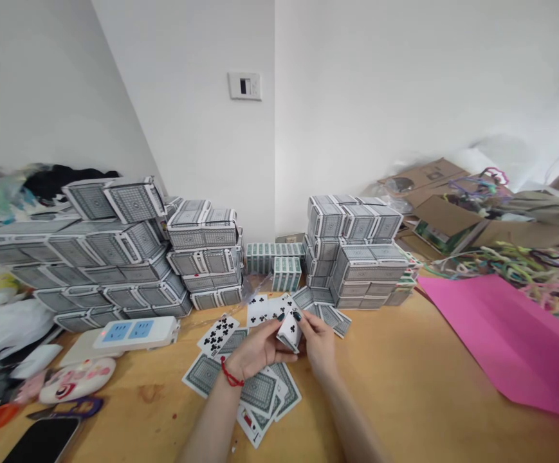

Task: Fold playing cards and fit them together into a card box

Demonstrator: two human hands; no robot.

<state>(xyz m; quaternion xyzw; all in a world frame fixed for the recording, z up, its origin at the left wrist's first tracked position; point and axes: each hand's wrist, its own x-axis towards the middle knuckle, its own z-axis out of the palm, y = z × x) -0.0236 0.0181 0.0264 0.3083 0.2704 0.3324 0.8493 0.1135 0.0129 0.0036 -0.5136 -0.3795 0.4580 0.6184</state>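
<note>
Between both hands, above the wooden table, is a folded playing card [289, 330] with its white club face showing. My left hand [262, 347], a red string bracelet at the wrist, grips the card's left side and lower edge. My right hand [316, 341] pinches its right side. Loose playing cards [258, 391] lie under and around my left forearm, most with the patterned back up. A ten of clubs [218, 335] lies face up to the left. More face-up club cards [258, 310] lie just behind the hands, partly covered.
Stacks of blocks folded from cards stand at left [129, 241], centre left [204, 254] and right [368, 251]. Green-backed card packs [287, 274] sit between. A power strip [136, 332], phone [42, 440], pink sheet [505, 347] and yarn heap [515, 260] flank the work area.
</note>
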